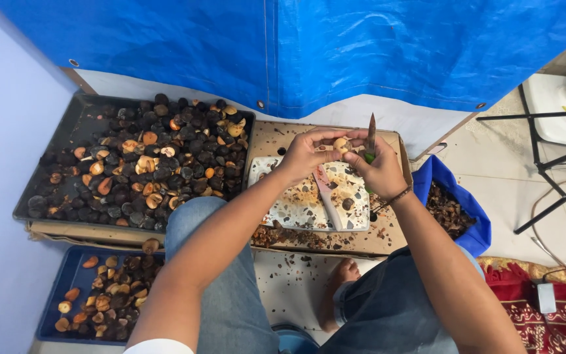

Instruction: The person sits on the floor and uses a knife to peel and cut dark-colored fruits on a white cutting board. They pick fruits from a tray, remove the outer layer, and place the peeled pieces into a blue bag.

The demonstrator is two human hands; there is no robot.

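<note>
Behind both hands [345,157], small pale nut [340,143], mostly hidden.

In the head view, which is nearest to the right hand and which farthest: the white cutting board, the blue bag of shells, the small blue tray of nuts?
From the right hand, which holds a knife:
1. White cutting board, just beneath and left of it.
2. Blue bag of shells, at its right.
3. Small blue tray of nuts, far off at lower left.

Makeshift home workshop: tarpaulin [309,46], nut trays [80,124]
</note>
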